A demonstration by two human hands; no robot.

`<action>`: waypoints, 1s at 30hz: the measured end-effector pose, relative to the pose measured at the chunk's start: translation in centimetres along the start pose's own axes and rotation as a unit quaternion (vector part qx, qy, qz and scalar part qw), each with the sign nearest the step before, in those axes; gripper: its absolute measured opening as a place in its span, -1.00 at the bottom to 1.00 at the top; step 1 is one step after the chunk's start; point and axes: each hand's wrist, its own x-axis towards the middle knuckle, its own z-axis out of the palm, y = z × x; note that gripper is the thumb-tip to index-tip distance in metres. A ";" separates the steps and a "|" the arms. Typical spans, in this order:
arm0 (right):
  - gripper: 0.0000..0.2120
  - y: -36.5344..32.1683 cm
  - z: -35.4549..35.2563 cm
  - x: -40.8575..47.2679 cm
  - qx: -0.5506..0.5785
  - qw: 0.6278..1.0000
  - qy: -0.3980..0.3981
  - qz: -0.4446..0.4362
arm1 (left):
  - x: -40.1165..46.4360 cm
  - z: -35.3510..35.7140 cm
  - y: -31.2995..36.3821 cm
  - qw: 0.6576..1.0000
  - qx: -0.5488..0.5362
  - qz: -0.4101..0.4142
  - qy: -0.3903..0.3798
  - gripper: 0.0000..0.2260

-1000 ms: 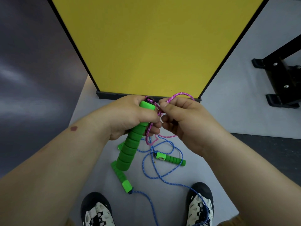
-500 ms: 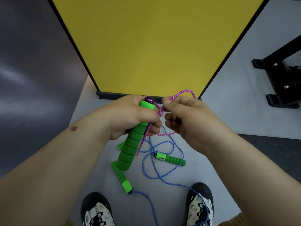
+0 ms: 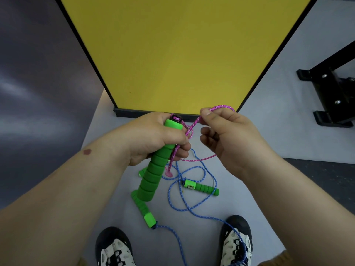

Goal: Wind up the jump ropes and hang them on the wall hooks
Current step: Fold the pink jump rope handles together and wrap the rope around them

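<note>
My left hand (image 3: 153, 137) grips the green foam handles (image 3: 153, 175) of the pink jump rope, held upright with coils of pink cord at their top. My right hand (image 3: 228, 139) pinches a loop of the pink cord (image 3: 221, 108) between thumb and forefinger, a little up and right of the handles. A thin pink strand (image 3: 199, 159) sags between the hands. On the grey floor below lies the blue jump rope (image 3: 192, 206), loose and tangled, with one green handle (image 3: 201, 188) to the right and another (image 3: 143, 210) under the held handles. No wall hooks are in view.
A yellow panel (image 3: 182, 54) with a black frame stands straight ahead, its base close to my hands. A black metal stand (image 3: 332, 91) sits on the floor at the right. My two shoes (image 3: 236, 244) are at the bottom; the blue rope runs across the right one.
My right hand has drawn away up and to the right, pulling the pink loop out longer. The left hand and handles have stayed put.
</note>
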 end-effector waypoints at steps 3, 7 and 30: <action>-0.92 0.4 0.4 -0.5 -0.041 0.997 -0.062 0.017 | 0.0 0.1 0.0 1.000 0.005 0.004 0.000 -0.85; -0.89 0.7 0.4 -0.3 -0.053 0.997 -0.048 0.001 | 0.0 0.0 0.0 1.000 0.008 0.002 0.003 -0.86; -0.88 0.1 -0.2 0.2 0.000 0.999 0.026 -0.022 | 0.0 -0.1 0.0 1.000 0.007 0.008 -0.003 -0.88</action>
